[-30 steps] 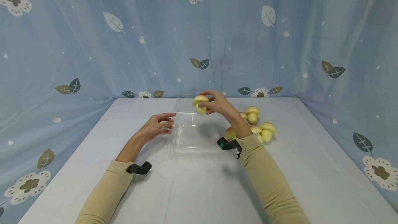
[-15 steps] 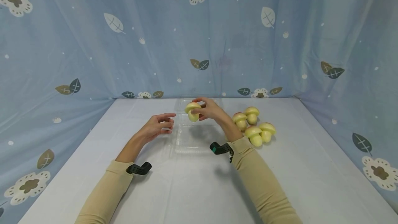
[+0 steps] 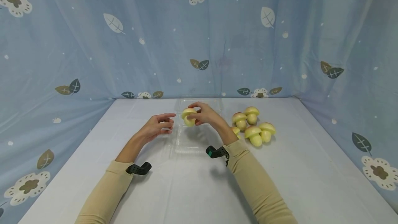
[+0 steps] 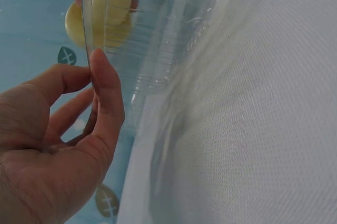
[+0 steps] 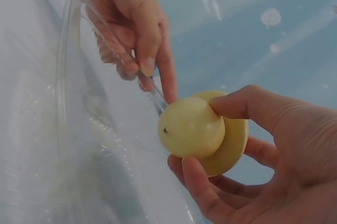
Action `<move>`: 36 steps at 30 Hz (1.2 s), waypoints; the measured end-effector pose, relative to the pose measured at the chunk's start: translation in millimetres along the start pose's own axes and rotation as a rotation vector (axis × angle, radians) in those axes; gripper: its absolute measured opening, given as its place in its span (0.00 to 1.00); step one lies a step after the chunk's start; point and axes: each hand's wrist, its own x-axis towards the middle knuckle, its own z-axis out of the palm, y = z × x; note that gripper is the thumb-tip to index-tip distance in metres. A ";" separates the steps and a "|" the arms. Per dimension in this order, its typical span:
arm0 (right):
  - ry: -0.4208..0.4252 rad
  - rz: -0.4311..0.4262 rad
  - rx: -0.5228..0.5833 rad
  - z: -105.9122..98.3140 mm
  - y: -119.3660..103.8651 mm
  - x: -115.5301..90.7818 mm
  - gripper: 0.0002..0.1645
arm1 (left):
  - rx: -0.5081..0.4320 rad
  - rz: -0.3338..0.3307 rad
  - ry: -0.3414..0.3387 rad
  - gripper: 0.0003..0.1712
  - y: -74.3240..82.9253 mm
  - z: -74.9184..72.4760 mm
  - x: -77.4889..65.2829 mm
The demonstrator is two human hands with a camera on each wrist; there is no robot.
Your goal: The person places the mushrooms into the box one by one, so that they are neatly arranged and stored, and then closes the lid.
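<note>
Right hand (image 3: pixel 206 114) leftward; half-closed round mushroom (image 3: pixel 186 112)

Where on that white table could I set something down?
Bare white table lies right of the mushroom cluster, left of the left hand, and between the sleeves, nearer than the clear container. Crowded: that cluster and the container, where the right hand holds another mushroom.

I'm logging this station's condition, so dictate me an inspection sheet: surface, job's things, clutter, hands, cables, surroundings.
Surface: white table, faintly creased cover.
Job's things: clear container; five mushroom-shaped pieces to its right, one partly hidden.
Clutter: nothing seen.
Left hand: pinches the container's rim.
Right hand: holds a sixth piece at the container; above or inside the rim, unclear.
Cables: nothing seen.
Surroundings: blue curtain, leaf-and-flower print, behind and at both sides.
</note>
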 end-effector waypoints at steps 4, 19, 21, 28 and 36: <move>-0.021 -0.012 -0.003 4.5 -0.3 -0.8 0.32 | -0.011 -0.009 0.012 0.33 0.8 0.4 -0.8; -0.023 0.032 -0.049 18.6 6.1 2.5 0.32 | 0.016 -0.001 0.003 0.33 -1.4 -0.3 0.4; -0.018 0.041 -0.059 19.9 7.8 2.9 0.32 | 0.015 -0.002 0.001 0.34 -0.6 0.4 0.0; -0.009 0.079 -0.070 23.7 11.4 4.8 0.30 | 0.019 0.004 -0.004 0.34 1.7 1.9 -1.7; -0.018 0.110 -0.058 28.5 10.1 7.4 0.32 | 0.014 0.011 -0.014 0.34 1.5 1.9 -1.8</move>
